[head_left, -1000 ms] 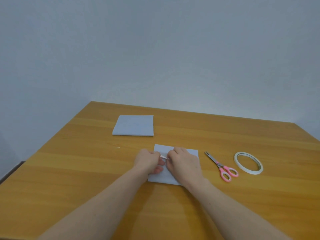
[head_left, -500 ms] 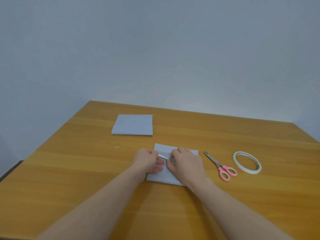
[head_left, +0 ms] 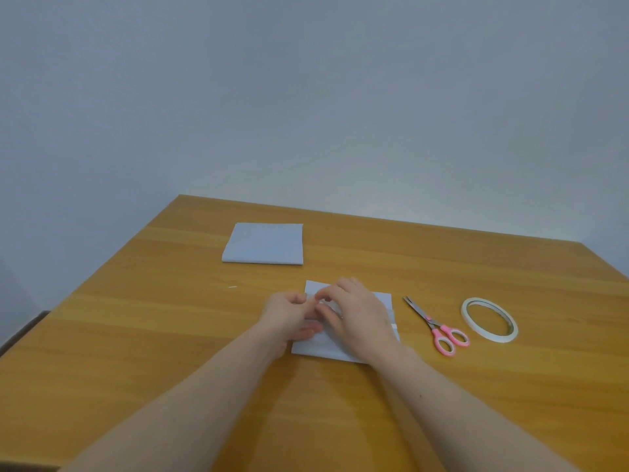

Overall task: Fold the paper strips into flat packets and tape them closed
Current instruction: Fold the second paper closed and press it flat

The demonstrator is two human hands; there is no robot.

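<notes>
Farthest left of the paper on the orange-brown wooden table (head_left: 143, 335) lay a flat folded packet of white paper (head_left: 263, 243), well apart from the hands and nearer the far edge; whether it was already taped could not be told. Nearer the person sat the second folded white paper packet (head_left: 383, 303), under both hands. The left hand (head_left: 289, 313) had its fingers curled, fingertips meeting the other hand's over the packet's upper face; the right hand (head_left: 357, 315) lay across the packet with thumb and forefinger drawn narrow around a small pale strip that looked like tape, though the strip was too small to be sure. Compared with a second earlier, the right hand had slid farther up and over the packet and the pinching fingers of both hands had closed together, so the strip that had been stretched between them seemed to be going down onto the paper; this likely meant the closing flap was being sealed. Right of the packet lay pink-handled metal scissors (head_left: 437, 327), blades closed, and beyond them a thin white roll of tape (head_left: 490, 320), flat and untouched. Counted: two packets, one pair of scissors, one roll, two hands.
</notes>
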